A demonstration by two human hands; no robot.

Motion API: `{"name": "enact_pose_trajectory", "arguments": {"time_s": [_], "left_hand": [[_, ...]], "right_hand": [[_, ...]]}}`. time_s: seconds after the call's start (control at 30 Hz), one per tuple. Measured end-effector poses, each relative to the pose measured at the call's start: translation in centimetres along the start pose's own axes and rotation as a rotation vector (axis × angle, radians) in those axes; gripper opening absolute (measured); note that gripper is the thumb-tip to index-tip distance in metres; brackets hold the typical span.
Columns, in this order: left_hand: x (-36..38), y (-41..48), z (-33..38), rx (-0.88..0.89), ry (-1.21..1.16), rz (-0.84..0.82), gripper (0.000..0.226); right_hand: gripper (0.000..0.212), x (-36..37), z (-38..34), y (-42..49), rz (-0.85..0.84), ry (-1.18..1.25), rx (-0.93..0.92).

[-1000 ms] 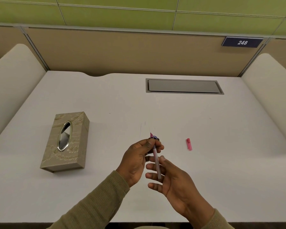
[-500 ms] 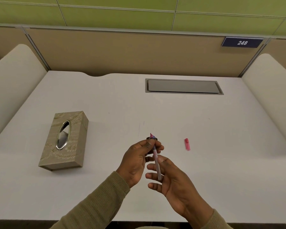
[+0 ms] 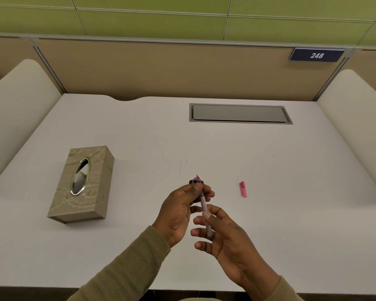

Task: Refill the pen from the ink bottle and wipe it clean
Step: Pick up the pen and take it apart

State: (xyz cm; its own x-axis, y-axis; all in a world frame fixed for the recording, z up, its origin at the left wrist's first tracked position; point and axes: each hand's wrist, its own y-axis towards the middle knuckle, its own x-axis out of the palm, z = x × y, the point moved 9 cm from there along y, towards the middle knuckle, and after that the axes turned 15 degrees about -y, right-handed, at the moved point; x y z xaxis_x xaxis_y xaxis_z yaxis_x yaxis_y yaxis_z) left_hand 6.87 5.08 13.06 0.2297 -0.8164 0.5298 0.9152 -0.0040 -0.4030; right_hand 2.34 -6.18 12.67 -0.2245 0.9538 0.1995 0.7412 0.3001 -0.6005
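White cubicle desk; both hands grip the pen.
Tissue box sits left of the left hand, which pinches the pen's far end; right hand pinches the near barrel. Axis points away, into the likely ink bottle.

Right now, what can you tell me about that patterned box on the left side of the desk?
The tissue box is a long rectangular box, tan, with a raised leafy pattern that looks like embossed card or fabric. Its top has an oval opening with a shiny, metal-looking rim, and pale tissue shows inside. It lies flat on the left half of the white desk. Only the desk touches it.
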Motion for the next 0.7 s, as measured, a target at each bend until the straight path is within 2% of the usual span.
{"name": "enact_pose_trajectory", "arguments": {"time_s": [0.23, 0.4, 0.47, 0.57, 0.7], "left_hand": [[0.4, 0.0, -0.2, 0.016, -0.011, 0.003, 0.027], [1.0, 0.0, -0.2, 0.036, -0.022, -0.01, 0.032], [1.0, 0.1, -0.3, 0.038, -0.027, -0.013, 0.033], [0.9, 0.3, -0.3, 0.044, -0.034, -0.003, 0.033], [0.4, 0.8, 0.1, 0.065, -0.031, 0.049, 0.032]], "right_hand": [[0.031, -0.6, 0.3, -0.1, -0.016, -0.027, -0.004], [0.039, -0.8, 0.5, -0.2, -0.054, 0.033, -0.016], [0.034, -1.0, 0.8, -0.1, -0.059, 0.028, -0.017], [0.024, -1.4, 1.0, -0.1, -0.038, -0.032, -0.009], [0.023, -2.4, 1.3, -0.2, 0.006, -0.213, -0.038]]}}
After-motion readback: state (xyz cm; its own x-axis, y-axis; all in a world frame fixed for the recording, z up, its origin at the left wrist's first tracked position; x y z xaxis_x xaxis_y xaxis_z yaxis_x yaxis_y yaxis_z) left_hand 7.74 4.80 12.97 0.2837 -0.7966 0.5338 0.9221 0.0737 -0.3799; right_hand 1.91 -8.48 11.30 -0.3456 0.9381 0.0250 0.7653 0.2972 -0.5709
